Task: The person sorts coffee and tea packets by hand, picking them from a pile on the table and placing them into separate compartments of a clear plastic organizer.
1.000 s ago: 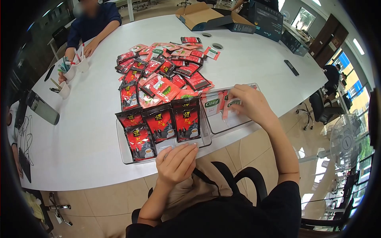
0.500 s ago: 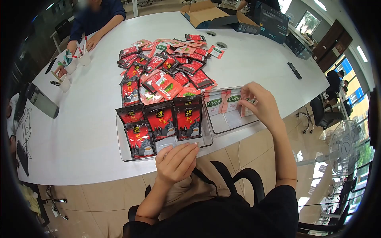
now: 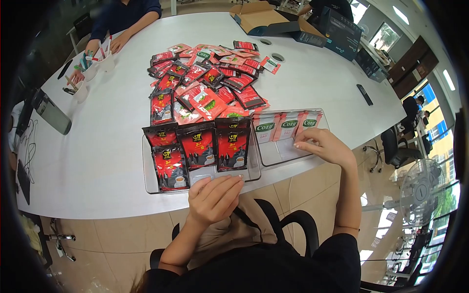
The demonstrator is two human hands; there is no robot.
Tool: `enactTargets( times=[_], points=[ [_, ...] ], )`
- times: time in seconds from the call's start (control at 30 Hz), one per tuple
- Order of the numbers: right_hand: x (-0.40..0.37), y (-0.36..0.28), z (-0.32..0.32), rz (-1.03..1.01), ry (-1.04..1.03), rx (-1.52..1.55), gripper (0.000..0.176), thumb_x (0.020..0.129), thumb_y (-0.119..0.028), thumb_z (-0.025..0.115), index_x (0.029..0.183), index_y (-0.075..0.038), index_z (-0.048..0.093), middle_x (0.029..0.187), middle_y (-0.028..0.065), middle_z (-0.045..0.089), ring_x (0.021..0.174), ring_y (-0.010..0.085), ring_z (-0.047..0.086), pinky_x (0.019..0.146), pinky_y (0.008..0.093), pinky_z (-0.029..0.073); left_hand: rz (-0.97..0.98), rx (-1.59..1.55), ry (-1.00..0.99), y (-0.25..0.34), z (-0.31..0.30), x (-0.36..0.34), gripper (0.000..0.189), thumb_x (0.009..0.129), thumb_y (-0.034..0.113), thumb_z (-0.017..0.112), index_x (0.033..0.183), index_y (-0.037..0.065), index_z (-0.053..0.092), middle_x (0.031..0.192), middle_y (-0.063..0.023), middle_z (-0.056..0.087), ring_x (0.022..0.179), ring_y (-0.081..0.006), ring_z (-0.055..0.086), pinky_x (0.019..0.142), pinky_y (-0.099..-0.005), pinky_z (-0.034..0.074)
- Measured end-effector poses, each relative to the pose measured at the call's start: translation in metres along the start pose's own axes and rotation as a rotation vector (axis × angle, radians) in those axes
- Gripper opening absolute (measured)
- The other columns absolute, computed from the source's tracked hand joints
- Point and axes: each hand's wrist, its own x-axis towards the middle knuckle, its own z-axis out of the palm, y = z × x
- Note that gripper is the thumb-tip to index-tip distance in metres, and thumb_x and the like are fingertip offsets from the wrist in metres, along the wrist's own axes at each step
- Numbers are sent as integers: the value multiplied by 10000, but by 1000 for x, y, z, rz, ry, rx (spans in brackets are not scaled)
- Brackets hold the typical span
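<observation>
The left hand [image 3: 214,199] is by the near edge of the left clear tray [image 3: 253,168]. Its fingers are close together and a bit bent, but I can't tell if they grip the edge. The nearest G7 packet [image 3: 232,152] stands at twelve o'clock from its fingertips.

The right hand [image 3: 326,146] is over the right clear tray [image 3: 281,149]. Its fingers curl loosely, a bit apart, with no packet seen in them. From these fingertips, three Cozy packets stand at ten [image 3: 266,128], eleven [image 3: 288,125] and one o'clock [image 3: 311,120], long sides running twelve to six. This hand is nearer them.

Farther off, at ten o'clock, lies the mixed pile [image 3: 207,103].
</observation>
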Motion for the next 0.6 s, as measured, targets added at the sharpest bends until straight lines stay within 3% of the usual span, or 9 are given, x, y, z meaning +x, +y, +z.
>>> enactTargets(
  times=[0.1,0.43,0.6],
  points=[
    [-1,2,1,-45,61,17,338,882,-330,624,933,2,660,868,135,665,826,265,629,774,348,477,5,5,2,0,1,0,278,713,51,645,977,130,678,988,21,694,854,-120,651,953,-312,331],
    [-13,-4,5,-176,298,-11,258,835,-212,668,974,3,630,912,127,646,881,287,613,800,346,462,10,-36,2,-3,-4,-1,267,710,78,656,970,129,685,1026,31,689,906,-119,650,962,-314,350],
    [-13,-31,9,-310,380,-63,215,814,-145,683,961,2,625,909,121,647,876,283,614,785,344,466,-136,-47,199,-18,-36,-11,314,749,19,634,1051,99,613,950,-33,695,876,-176,652,874,-367,431]
  ],
)
